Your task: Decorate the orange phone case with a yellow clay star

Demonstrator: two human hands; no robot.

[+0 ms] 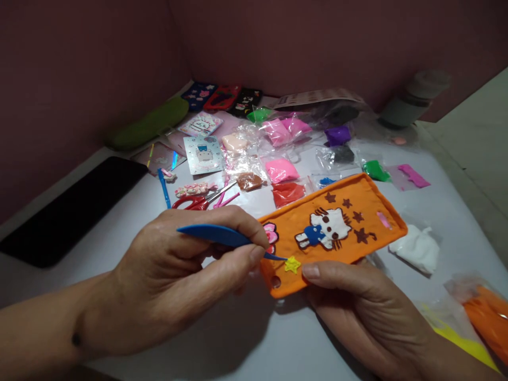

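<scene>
My left hand point(190, 270) pinches a blue modelling tool point(216, 234), whose thin tip touches a yellow star point(292, 264) on an orange clay-covered phone case point(286, 238). The case is tilted above the table, gripped at its lower edge by my right hand point(357, 296), thumb on the front and fingers hidden beneath. On its face are a white cat figure point(333, 227) in blue clothes, several brown stars point(358, 216) and a pink flower point(270, 233), partly covered by my left fingers.
Red-handled scissors point(194, 202) and bagged clay, such as pink point(281, 171) and white point(416, 248), lie behind the case. A black phone point(75, 211) rests at the left. Bagged orange clay point(486, 317) sits at the right front, and a bottle point(413, 100) stands at the back right.
</scene>
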